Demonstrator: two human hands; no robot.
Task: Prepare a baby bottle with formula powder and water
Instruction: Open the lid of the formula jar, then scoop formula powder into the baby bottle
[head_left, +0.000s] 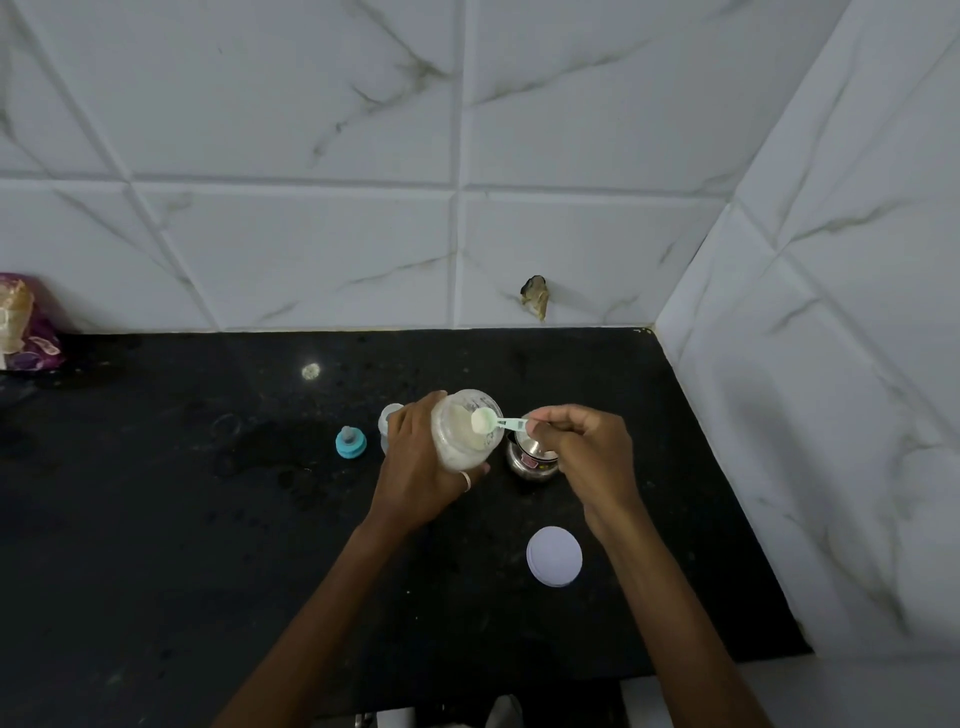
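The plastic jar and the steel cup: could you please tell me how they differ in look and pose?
The plastic jar is see-through, showing pale powder; the steel cup is shiny and opaque. The jar is tilted, gripped by the left hand; the cup stands upright on the black counter, ungripped, partly behind the right hand. The jar looks larger than the cup. Both are round containers.
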